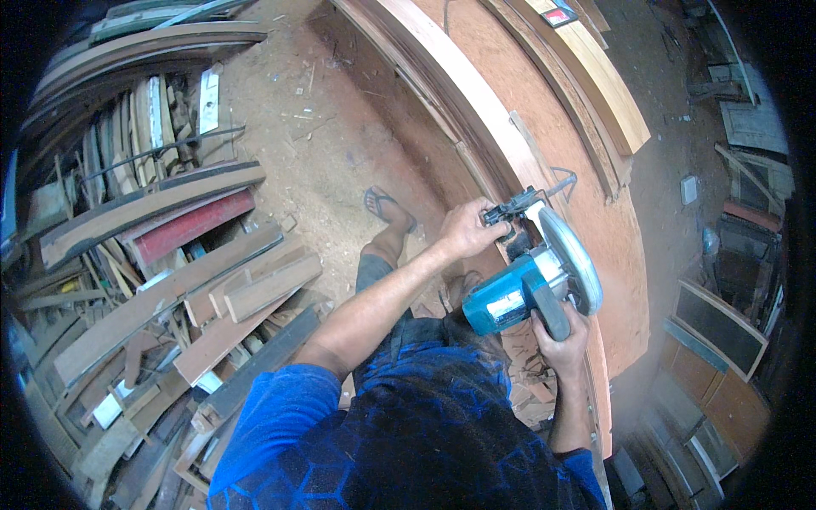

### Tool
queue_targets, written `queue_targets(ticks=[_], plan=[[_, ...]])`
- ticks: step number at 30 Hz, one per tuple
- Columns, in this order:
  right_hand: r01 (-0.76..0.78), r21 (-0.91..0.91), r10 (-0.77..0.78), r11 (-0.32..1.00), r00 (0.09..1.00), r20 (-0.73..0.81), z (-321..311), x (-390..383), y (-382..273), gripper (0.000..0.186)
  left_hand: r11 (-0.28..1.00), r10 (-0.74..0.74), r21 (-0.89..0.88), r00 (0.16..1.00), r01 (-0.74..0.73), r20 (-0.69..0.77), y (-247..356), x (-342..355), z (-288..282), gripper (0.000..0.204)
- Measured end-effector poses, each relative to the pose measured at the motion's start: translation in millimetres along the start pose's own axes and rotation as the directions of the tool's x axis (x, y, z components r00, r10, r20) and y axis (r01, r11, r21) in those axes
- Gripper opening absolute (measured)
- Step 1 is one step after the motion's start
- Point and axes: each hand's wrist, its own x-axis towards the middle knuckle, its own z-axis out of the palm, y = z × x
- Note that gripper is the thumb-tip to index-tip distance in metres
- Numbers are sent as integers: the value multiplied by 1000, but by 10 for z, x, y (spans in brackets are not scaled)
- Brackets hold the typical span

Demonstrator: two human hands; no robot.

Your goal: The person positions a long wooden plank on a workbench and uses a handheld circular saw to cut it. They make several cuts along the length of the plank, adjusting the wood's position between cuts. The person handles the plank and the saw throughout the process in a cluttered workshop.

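Note:
A teal circular saw (501, 299) with a round silver blade guard sits on a long pale wooden board (463, 81) on the workbench. My right hand (565, 342) wraps round the saw's rear handle. At the saw's front, my left hand (467, 231) closes its fingers on the dark front part of the saw, beside the board's edge. A dark power cord (563, 180) loops just ahead of the saw. The blade is hidden by the guard and the board.
The reddish plywood bench top (625, 280) carries another thick beam (608, 93) and a small red-and-black object (558, 15). Stacked planks (161, 297) and offcuts fill the left side. Framed panels (722, 327) lean at the right. Wood scraps litter the floor near my feet.

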Motion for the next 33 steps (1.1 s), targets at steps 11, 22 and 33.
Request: queue_targets(ticks=[11, 22, 33], plan=[[30, -8, -30, 1000, 999, -30, 215, 433, -318, 20, 999, -50, 19, 998, 49, 39, 139, 258, -422, 38], [-164, -8, 163, 987, 986, -25, 417, 753, -308, 23, 986, -107, 129, 994, 105, 16, 259, 570, -728, 48], [-90, -41, 88, 995, 994, -70, 561, 1115, -688, 25, 991, -122, 53, 992, 120, 32, 245, 723, -1002, 46]])
